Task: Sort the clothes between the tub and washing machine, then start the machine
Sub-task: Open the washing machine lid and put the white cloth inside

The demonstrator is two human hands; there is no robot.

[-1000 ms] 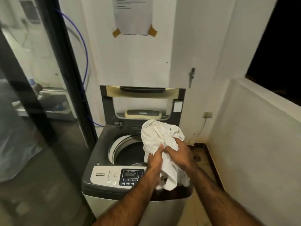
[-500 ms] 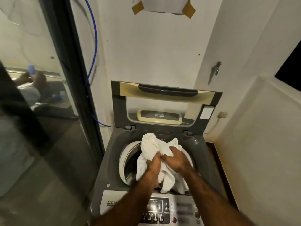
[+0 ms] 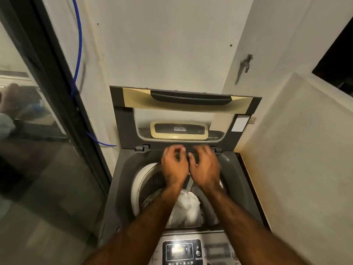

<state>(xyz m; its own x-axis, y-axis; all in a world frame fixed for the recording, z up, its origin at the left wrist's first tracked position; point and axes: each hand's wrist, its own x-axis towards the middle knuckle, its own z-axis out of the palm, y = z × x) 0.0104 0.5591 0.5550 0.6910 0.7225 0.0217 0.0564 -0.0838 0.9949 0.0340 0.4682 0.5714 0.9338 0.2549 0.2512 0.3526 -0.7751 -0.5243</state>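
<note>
Left hand [image 3: 174, 165] and right hand [image 3: 205, 167] hover empty, fingers loosely curled, near the back rim of the washer [image 3: 122, 188]. A white cloth [image 3: 188, 209] lies crumpled in the drum [image 3: 139, 184]. It looks soft, light and limp, and is probably best pinched at a raised fold.

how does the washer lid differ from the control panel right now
The lid stands raised against the wall at the far side; the control panel lies at the near edge, facing up. The lid has a cream band, a dark handle and a clear window; the control panel is grey with a lit display. Both belong to the washing machine.
</note>
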